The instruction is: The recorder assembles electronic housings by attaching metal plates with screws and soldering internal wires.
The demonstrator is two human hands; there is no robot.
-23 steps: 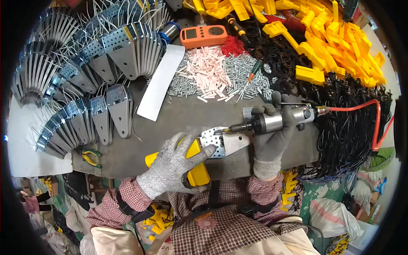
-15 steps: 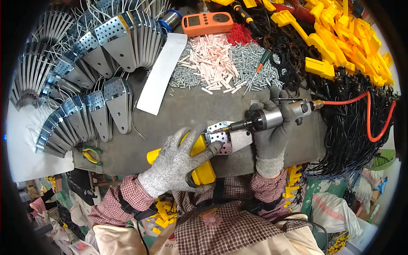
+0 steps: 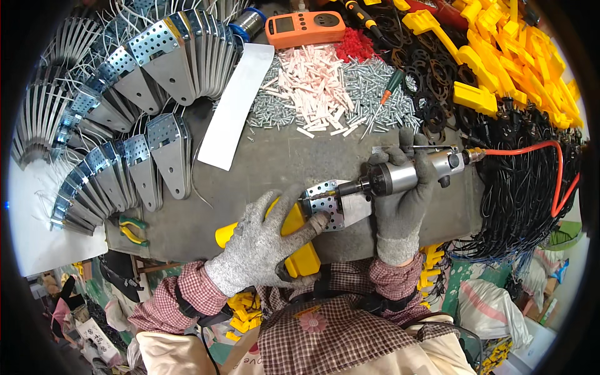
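Note:
My left hand (image 3: pixel 256 240), in a grey knit glove, is closed around a yellow plastic handle (image 3: pixel 304 259), its thumb and fingers reaching toward the metal end. From that handle a perforated metal plate (image 3: pixel 326 201) with a flat grey blade (image 3: pixel 356 207) extends to the right. Gripped in my gloved right hand (image 3: pixel 400 203) is a silver and black air screwdriver (image 3: pixel 395 177), lying nearly level and pointing left. Its bit (image 3: pixel 322 195) lies over the plate near the handle; whether it touches a screw cannot be made out.
A red air hose (image 3: pixel 525 149) runs right from the screwdriver. Loose screws (image 3: pixel 378 87), pale pink sleeves (image 3: pixel 312 87) and an orange meter (image 3: pixel 305 29) lie behind. Perforated metal blades (image 3: pixel 170 153) stand at left, near pliers (image 3: pixel 132 230). Yellow handles (image 3: pixel 500 56) and black cables (image 3: pixel 515 194) crowd the right.
The red hose's loop has shifted to the right. Both hands keep their grips, and the screwdriver's bit stays over the perforated plate. The whole view has shifted slightly.

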